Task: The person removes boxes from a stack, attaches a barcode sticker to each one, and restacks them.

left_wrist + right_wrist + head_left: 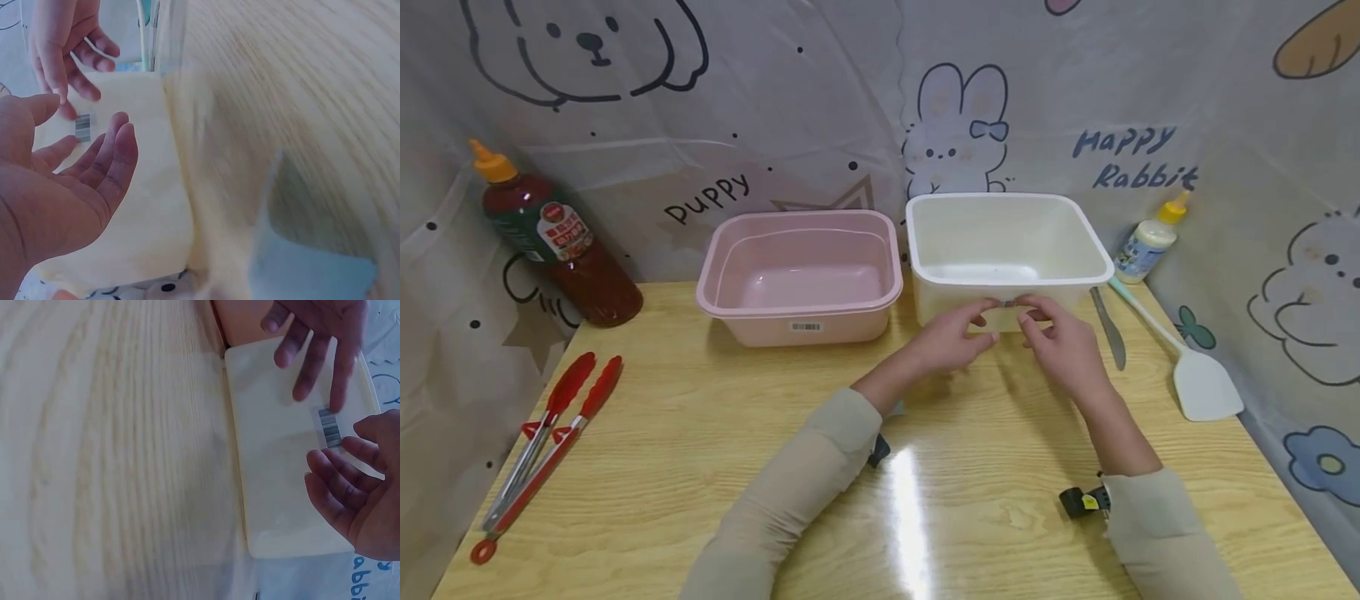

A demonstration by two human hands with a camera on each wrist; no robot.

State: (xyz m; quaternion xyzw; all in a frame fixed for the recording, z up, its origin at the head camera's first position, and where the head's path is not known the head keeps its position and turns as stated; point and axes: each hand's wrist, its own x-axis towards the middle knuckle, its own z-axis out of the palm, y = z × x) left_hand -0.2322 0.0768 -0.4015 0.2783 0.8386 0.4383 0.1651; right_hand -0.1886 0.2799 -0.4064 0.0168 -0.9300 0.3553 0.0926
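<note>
A white plastic bin (955, 304) stands upright at the back of the table, its front wall bearing a small barcode label (330, 428). Both hands are at this front wall. My left hand (955, 337) has its index fingertip right at the label's left end, the other fingers loosely bent. From the other side my right hand (1063, 342) brings its index fingertip to the label's right end, with its thumb apart from the fingers. In the left wrist view, the barcode label (83, 128) lies flat on the wall between the fingertips. Neither hand grips anything.
A pink bin (805, 325) stands left of the white one. Farther left are a red sauce bottle (561, 242) and red-tipped tongs (550, 450). To the right lie a knife (1108, 329) and a white spatula (1206, 383), near a small yellow-capped bottle (1146, 242).
</note>
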